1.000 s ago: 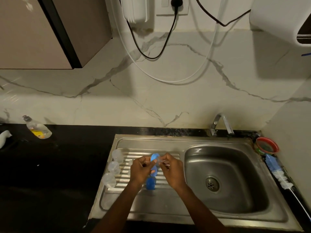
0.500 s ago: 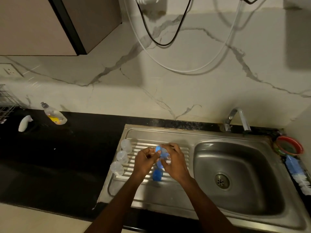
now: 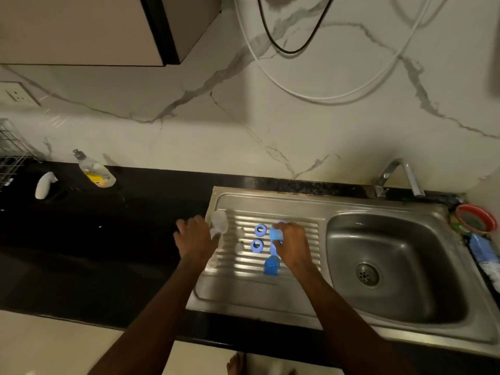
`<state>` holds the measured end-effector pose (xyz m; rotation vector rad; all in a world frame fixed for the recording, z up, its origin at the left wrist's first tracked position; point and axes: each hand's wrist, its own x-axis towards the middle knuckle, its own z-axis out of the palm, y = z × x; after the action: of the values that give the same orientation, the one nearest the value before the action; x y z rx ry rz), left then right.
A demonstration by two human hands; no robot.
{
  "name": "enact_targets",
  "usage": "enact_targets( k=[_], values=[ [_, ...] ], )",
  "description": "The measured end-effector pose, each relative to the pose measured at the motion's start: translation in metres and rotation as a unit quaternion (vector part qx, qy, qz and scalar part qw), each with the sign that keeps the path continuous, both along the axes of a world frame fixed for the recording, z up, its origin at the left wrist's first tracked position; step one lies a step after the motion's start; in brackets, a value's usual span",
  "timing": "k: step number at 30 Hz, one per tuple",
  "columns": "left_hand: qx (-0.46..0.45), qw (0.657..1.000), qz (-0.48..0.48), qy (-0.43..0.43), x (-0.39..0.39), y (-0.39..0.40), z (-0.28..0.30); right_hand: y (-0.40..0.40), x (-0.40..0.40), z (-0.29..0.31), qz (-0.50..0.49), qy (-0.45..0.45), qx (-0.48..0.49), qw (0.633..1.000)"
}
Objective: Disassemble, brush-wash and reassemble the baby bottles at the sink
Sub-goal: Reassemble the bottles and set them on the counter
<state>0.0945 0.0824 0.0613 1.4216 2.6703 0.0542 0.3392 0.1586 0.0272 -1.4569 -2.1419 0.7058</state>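
Note:
Baby bottle parts lie on the ribbed drainboard (image 3: 243,285) of the steel sink. My left hand (image 3: 195,240) is at the drainboard's left edge, fingers closed around a clear bottle body (image 3: 218,223). My right hand (image 3: 290,244) grips a blue cap (image 3: 276,234) over the ribs. Two blue collar rings (image 3: 260,230) (image 3: 256,245) lie between my hands, with two clear teats (image 3: 239,231) (image 3: 239,247) to their left. Another blue cap (image 3: 271,265) stands just below my right hand. More clear bottles sit partly hidden under my left wrist.
The sink basin (image 3: 392,266) with its drain is to the right, the tap (image 3: 397,177) behind it. A red bowl (image 3: 476,217) and a bottle brush (image 3: 484,255) lie at the far right. A dish soap bottle (image 3: 94,171) and a white object (image 3: 44,185) are on the black counter.
My hands were together holding a blue ring over the drainboard; they have moved apart. The left now holds a clear bottle, the right a blue cap. The view shifted left.

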Motion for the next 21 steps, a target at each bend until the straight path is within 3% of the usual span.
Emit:
enact_targets(
  k=[2, 4, 7, 12, 18, 21],
  values=[
    [-0.101, 0.993, 0.053, -0.003, -0.008, -0.011, -0.009, -0.006, -0.005, -0.010, -0.043, 0.019, -0.005, 0.999],
    [-0.137, 0.987, 0.066, -0.050, -0.015, -0.015, -0.022, -0.016, -0.015, -0.011, -0.038, 0.036, 0.016, 0.999],
    [-0.141, 0.984, 0.059, -0.087, -0.015, -0.019, -0.034, -0.028, -0.027, -0.017, -0.006, 0.054, 0.005, 0.998],
    [-0.127, 0.987, -0.004, -0.101, -0.018, -0.021, -0.036, -0.035, -0.039, -0.029, -0.036, 0.052, -0.011, 0.998],
    [-0.220, 0.969, -0.045, -0.105, -0.044, -0.021, -0.019, -0.039, -0.041, -0.023, -0.063, 0.007, -0.063, 0.996],
    [-0.231, 0.950, -0.091, -0.188, -0.057, -0.009, 0.006, -0.034, -0.032, -0.012, -0.077, -0.014, -0.093, 0.993]
  ],
)
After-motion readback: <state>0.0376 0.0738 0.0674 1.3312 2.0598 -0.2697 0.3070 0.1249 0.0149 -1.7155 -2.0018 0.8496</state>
